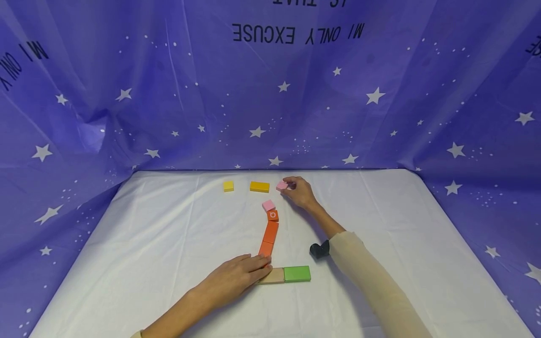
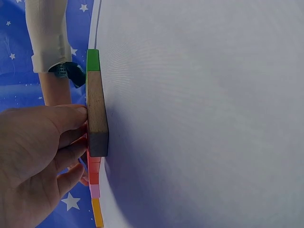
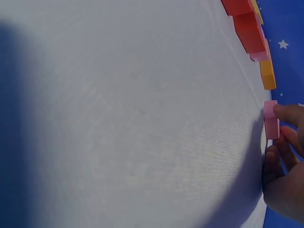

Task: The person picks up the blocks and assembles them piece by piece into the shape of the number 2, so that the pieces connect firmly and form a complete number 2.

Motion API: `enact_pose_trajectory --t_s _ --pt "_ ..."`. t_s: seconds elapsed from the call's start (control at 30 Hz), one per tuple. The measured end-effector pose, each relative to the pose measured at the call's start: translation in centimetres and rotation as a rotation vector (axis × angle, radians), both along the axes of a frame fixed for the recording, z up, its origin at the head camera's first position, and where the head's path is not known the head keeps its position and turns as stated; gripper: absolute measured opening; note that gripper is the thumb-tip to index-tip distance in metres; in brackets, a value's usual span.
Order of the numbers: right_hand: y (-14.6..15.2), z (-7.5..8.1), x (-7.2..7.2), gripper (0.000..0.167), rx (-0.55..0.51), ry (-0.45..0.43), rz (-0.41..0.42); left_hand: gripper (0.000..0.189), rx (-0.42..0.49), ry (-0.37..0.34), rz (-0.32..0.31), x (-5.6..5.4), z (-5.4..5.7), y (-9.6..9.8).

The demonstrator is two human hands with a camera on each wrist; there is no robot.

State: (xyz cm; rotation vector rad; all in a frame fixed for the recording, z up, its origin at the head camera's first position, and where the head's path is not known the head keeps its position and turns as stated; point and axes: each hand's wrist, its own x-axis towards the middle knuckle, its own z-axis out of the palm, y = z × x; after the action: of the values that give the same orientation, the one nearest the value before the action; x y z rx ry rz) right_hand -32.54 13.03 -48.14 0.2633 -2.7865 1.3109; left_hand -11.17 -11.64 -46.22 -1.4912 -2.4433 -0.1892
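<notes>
My right hand pinches a pink block between thumb and fingers at the far side of the white table. In the right wrist view the thumb lies on that pink block. My left hand rests with extended fingers on the near end of a line of blocks, touching an orange block and a plain wooden block, partly covering both. A longer orange block, an orange block with a white mark and another pink block continue the line away from me.
A green block adjoins the wooden one's right end. Farther back lie a yellow block and an amber block. A dark object sits beside the right cuff. Starry purple cloth surrounds the white tablecloth.
</notes>
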Motion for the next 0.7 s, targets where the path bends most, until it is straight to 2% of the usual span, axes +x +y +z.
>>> enact_pose_trajectory --t_s 0.27,0.57,0.7 --pt "-0.05 0.23 0.48 0.036 0.029 -0.037 0.033 0.037 0.016 0.007 -0.012 0.04 0.05 -0.05" --pt "-0.03 0.26 0.36 0.036 0.056 -0.018 0.063 0.037 0.025 0.009 -0.021 0.01 0.06 -0.04" --pt "-0.10 0.49 0.26 0.036 0.033 -0.018 0.098 0.037 0.030 0.010 -0.026 -0.02 0.02 -0.07"
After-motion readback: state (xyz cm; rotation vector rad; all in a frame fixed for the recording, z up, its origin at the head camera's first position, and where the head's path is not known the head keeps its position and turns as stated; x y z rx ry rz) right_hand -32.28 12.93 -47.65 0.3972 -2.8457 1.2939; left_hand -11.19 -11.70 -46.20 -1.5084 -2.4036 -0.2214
